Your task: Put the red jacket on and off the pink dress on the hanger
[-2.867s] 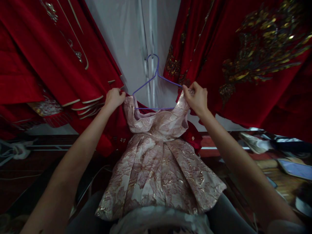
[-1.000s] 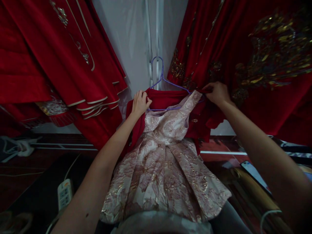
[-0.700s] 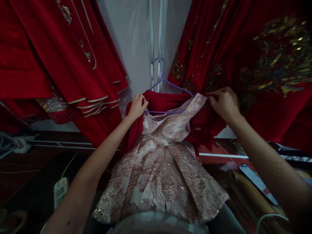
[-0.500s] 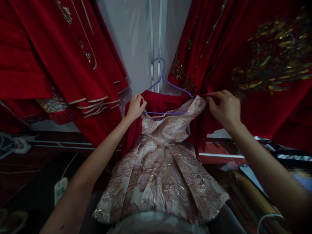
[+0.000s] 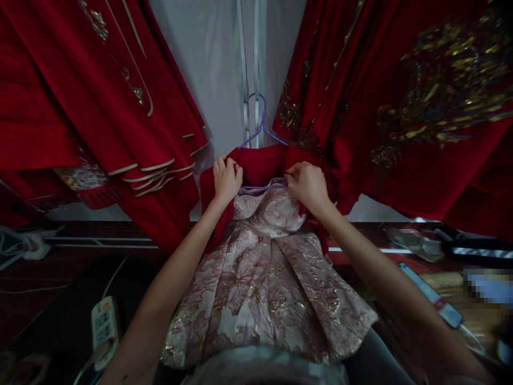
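Note:
A small pink-and-gold brocade dress (image 5: pixel 264 278) hangs on a purple wire hanger (image 5: pixel 259 124) in front of me, its skirt spread over my lap. A small red jacket (image 5: pixel 264 160) is draped over the same hanger, around the dress's shoulders. My left hand (image 5: pixel 226 179) is closed on the jacket's left front edge by the shoulder. My right hand (image 5: pixel 306 184) pinches the jacket's right front edge, drawn in over the top of the dress. The hanger's hook rests against white straps (image 5: pixel 250 80) on the wall.
Large red embroidered robes hang at the left (image 5: pixel 80 96) and at the right (image 5: pixel 420 107). A white power strip (image 5: pixel 103 326) lies on the dark floor at lower left. A phone (image 5: pixel 430 302) and other small items lie on the surface at the right.
My right hand has moved left from the dress's right shoulder to the chest, pulling the red jacket's edge inward. The left hand has stayed near the left shoulder.

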